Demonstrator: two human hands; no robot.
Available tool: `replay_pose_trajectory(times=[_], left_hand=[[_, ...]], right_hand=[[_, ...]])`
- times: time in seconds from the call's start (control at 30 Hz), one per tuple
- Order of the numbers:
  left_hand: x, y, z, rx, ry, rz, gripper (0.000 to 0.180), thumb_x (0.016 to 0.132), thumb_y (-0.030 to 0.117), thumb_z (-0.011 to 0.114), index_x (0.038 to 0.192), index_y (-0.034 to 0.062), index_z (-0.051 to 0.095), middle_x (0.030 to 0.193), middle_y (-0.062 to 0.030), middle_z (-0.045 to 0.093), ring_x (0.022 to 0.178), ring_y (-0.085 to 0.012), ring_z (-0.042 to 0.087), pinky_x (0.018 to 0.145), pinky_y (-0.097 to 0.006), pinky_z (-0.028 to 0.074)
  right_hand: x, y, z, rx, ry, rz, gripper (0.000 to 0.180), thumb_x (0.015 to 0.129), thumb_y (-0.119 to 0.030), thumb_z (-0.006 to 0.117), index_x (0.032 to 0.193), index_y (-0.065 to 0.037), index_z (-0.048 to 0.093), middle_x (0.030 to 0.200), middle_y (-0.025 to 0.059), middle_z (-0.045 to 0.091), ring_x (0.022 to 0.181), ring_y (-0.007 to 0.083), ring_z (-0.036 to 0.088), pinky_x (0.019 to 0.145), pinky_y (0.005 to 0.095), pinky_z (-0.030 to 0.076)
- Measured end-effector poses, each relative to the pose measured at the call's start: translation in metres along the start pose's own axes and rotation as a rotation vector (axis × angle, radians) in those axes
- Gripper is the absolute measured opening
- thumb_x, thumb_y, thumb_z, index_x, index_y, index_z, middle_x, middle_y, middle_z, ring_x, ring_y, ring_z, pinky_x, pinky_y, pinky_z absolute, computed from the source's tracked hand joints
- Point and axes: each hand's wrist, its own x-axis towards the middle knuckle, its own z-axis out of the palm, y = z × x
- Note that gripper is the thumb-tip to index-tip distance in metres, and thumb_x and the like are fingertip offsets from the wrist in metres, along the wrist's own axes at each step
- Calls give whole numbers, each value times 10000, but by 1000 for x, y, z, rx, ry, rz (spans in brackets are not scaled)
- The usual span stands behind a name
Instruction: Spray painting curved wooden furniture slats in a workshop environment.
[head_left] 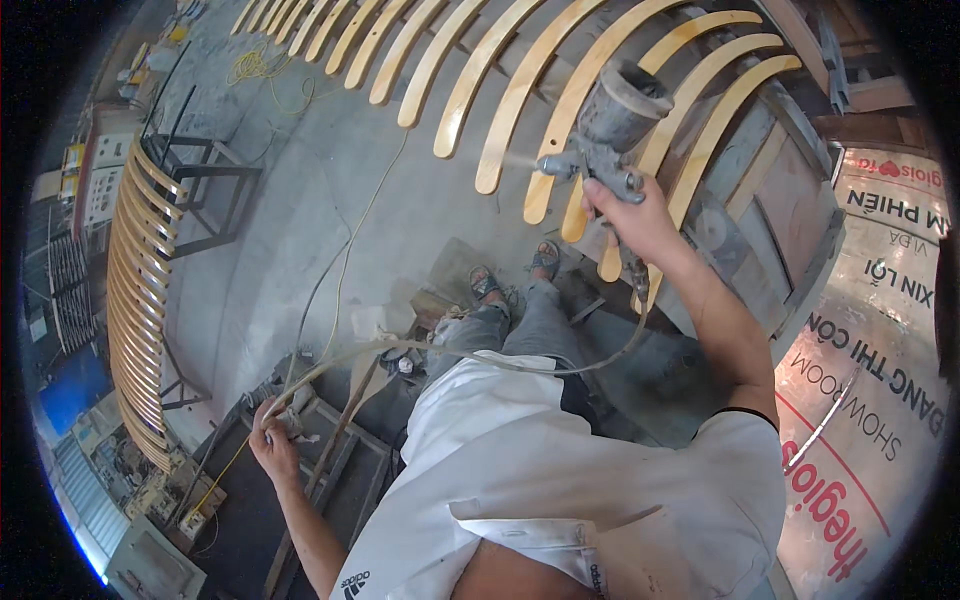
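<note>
The right hand [630,215] was closed around the spray gun [605,155], with curved wooden slats [508,125] ranged behind and on both sides of it. Below-left of the gun, the left hand [272,445] was curled around its hose [460,350]. Right of the gun, a pale sheet [850,395] bore large lettering (black and red).

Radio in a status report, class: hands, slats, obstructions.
Right hand gripping spray gun, mist at nozzle. Left hand holding hose. Curved wooden slats ahead. Hose loops before legs.
</note>
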Motion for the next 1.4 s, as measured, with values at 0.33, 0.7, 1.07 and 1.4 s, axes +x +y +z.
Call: replay_pose_trajectory(times=[0.33, 0.7, 1.07, 1.4], left_hand=[[8, -31, -5, -58, 3, -51, 472, 1002, 412, 482, 1133, -15, 634, 951, -57, 675, 920, -128, 575, 843, -299, 439], [10, -60, -6, -95, 143, 111, 581, 991, 510, 439, 1164, -7, 638, 797, 32, 583, 590, -39, 341, 554, -243, 272], [35, -65, -9, -92, 128, 126, 466, 1013, 396, 467, 1168, -10, 636, 844, 19, 607, 621, -37, 365, 566, -238, 303], [83, 0, -26, -136, 118, -61, 407, 1029, 267, 436, 1137, -85, 609, 1016, -100, 647, 912, -139, 568, 805, -265, 425]], right_hand=[[18, 8, 37, 11, 166, -184, 233, 939, -277, 616, 888, -50, 638, 752, -17, 640, 646, 42, 567, 448, 206, 412], [51, 8, 96, 92, 201, -148, 271, 912, -318, 646, 917, -47, 637, 742, -5, 624, 616, 66, 559, 449, 250, 426], [98, -31, 68, 12, 202, -118, 256, 918, -299, 626, 916, -43, 626, 713, -1, 615, 543, 81, 544, 431, 263, 433], [244, -64, -45, 114, 391, -223, 232, 917, -270, 637, 802, -70, 618, 712, -4, 621, 577, 72, 561, 419, 240, 430]])
